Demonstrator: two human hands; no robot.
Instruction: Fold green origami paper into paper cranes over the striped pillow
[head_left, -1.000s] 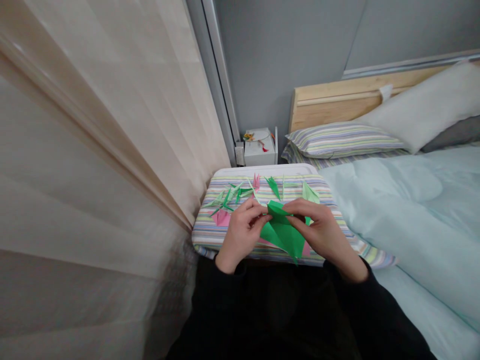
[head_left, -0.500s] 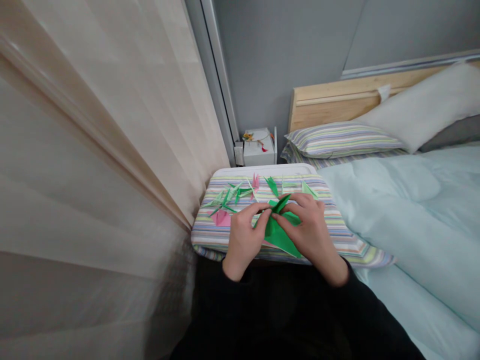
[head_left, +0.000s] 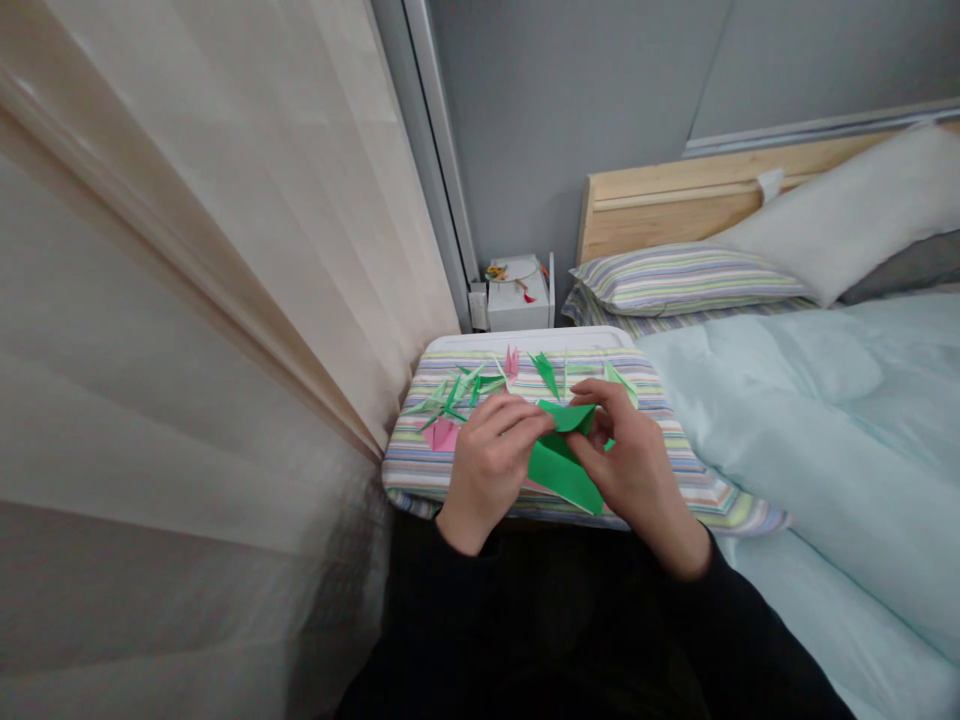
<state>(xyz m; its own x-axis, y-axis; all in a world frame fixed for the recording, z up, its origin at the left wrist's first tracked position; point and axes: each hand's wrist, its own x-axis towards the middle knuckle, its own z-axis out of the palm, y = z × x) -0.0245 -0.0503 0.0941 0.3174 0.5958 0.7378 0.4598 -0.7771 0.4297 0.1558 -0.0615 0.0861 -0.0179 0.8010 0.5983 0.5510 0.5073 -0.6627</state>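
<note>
Between my two hands is a small folded piece of green origami paper (head_left: 571, 416), its broad face turned up. My left hand (head_left: 491, 455) pinches its left end. Its right end sits between the thumb and fingers of my right hand (head_left: 624, 440). Beneath it, a flat sheet of green paper (head_left: 566, 478) lies at the table's near side, partly covered by my hands. Beyond my left hand are several folded green paper pieces (head_left: 454, 393) and a pink folded paper (head_left: 441, 434). Farther back lie a pink origami piece (head_left: 511, 364) and a green one (head_left: 545, 374).
A striped cloth (head_left: 420, 475) covers the small table. The bed with a pale blue duvet (head_left: 795, 400) adjoins it on the right, and a beige curtain (head_left: 300, 250) hangs at the left. Behind stands a white nightstand (head_left: 517, 315) with a red-tasselled ornament.
The folded green paper has turned from a narrow upright point to a broader, flatter face. My left fingers have closed over its left end, and my right hand has shifted slightly right.
</note>
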